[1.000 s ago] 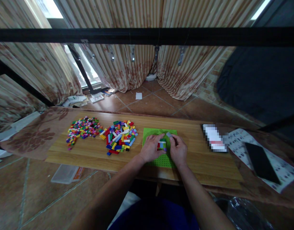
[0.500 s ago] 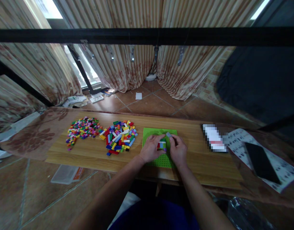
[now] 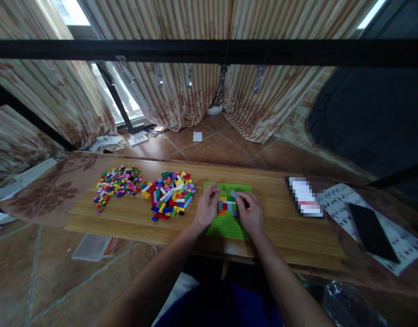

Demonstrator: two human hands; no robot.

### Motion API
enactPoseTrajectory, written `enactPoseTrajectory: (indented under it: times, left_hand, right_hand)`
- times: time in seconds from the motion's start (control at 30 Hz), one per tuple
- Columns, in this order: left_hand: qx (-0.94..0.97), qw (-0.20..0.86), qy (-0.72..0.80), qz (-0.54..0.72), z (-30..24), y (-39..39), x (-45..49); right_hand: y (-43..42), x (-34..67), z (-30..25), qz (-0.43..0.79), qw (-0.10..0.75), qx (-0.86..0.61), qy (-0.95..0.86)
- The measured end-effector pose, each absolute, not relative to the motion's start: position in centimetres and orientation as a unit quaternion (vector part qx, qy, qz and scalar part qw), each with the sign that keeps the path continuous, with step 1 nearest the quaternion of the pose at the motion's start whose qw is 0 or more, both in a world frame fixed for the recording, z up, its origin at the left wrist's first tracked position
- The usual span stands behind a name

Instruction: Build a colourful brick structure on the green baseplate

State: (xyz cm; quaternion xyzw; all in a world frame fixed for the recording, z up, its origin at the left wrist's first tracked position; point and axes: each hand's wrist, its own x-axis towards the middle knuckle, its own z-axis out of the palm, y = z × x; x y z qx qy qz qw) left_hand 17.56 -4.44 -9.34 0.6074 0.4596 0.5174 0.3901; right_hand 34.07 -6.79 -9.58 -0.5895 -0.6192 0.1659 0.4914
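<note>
Beige striped curtains (image 3: 184,27) hang at the back. In front runs a wooden board (image 3: 290,231). Past its right end lies a printed sheet (image 3: 340,198) with a black slab (image 3: 372,231) on top. Near the board's middle is a green baseplate (image 3: 225,230); left of it lie 2 piles of bricks, the farther pile (image 3: 122,181) of smaller pieces, the nearer pile (image 3: 171,195) of larger. Both hands are apart. The left hand (image 3: 208,206) is over the baseplate's left edge, thumb and fingers parted; whether it touches, I cannot tell. Between the hands, a multicoloured patch (image 3: 226,206) of bricks sits on the baseplate. The right hand (image 3: 252,213) pinches a grey brick (image 3: 233,194) by the patch's far right corner.
</note>
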Motion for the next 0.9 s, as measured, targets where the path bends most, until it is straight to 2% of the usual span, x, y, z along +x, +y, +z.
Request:
enactPoseTrajectory:
  times: [0.3, 0.63, 0.9]
  left_hand:
    - [0.625, 0.38, 0.463, 0.5, -9.01, -4.65, 17.81]
    - [0.625, 0.38, 0.458, 0.505, -9.13, -4.62, 17.81]
    - [0.634, 0.366, 0.455, 0.507, -9.47, -4.56, 17.81]
  right_hand:
    - [-6.49, 33.69, -10.11, 0.144, 0.403, -0.589, -0.686]
    - [-6.59, 33.81, -9.76, 0.15, 0.396, -0.591, -0.686]
    - [-6.84, 33.7, -9.53, 0.172, 0.44, -0.594, -0.652]
